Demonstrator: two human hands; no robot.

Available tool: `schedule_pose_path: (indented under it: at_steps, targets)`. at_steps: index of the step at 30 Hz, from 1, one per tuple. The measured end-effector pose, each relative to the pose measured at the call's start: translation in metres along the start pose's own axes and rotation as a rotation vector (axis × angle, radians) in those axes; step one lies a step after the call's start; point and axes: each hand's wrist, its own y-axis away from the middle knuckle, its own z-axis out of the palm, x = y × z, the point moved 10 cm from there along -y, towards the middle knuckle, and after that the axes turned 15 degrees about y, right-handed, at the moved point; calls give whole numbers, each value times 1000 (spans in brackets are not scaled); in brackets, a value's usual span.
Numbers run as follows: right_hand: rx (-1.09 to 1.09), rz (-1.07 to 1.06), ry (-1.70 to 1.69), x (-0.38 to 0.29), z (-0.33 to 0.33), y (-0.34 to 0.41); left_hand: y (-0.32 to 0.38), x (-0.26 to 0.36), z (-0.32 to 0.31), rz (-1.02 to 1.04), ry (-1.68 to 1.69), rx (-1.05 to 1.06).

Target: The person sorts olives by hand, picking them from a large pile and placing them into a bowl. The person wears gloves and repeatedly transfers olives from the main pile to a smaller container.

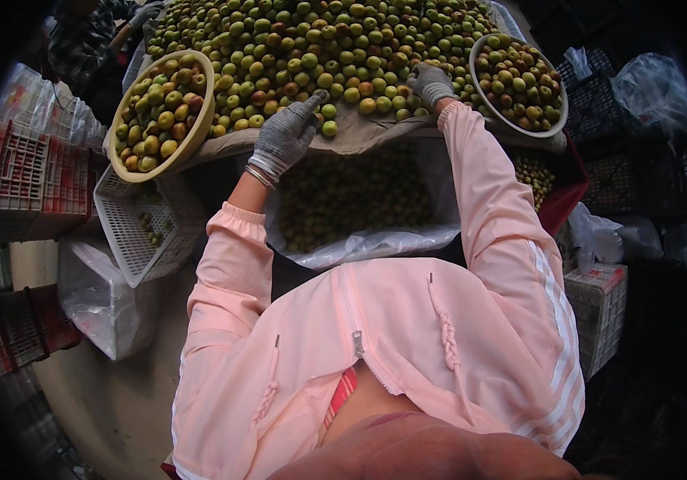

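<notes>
A large heap of green and reddish-brown fruits (295, 48), which look like jujubes, covers a cloth-lined table (355, 135). My left hand (286, 135), in a grey knit glove, reaches over the heap's near edge with its index finger stretched out. No fruit shows in it, and two loose fruits lie by its thumb side. Farther right, my right hand (430, 84), gloved alike, is down among the fruits with bent fingers. Its fingertips are hidden, so whether it grips a fruit is unclear. A yellow basin (202, 129) full of fruits stands left; a white basin (561, 120), also full, stands right.
Below the table edge is a plastic-lined container (367, 243) of fruits. A tilted white crate (121, 228) at left holds a few small fruits. Stacked crates (25, 174) line the left, dark crates (607, 174) the right. Another person's gloved hand (147, 13) shows at top left.
</notes>
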Motion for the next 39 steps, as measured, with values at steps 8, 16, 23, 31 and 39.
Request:
schedule_pose_path:
  at_steps: [8, 16, 23, 31, 39]
  targets:
    - [293, -199, 206, 161, -23, 192, 21, -30, -21, -282, -13, -3]
    - [376, -221, 377, 150, -47, 161, 45, -71, -11, -471, -461, -393]
    - [719, -779, -42, -184, -68, 115, 55, -86, 10, -698, -457, -678]
    - [538, -573, 192, -330, -65, 44, 49, -98, 6, -527, -439, -541]
    - [530, -567, 87, -265, -31, 51, 43, -85, 12, -494, -380, -478]
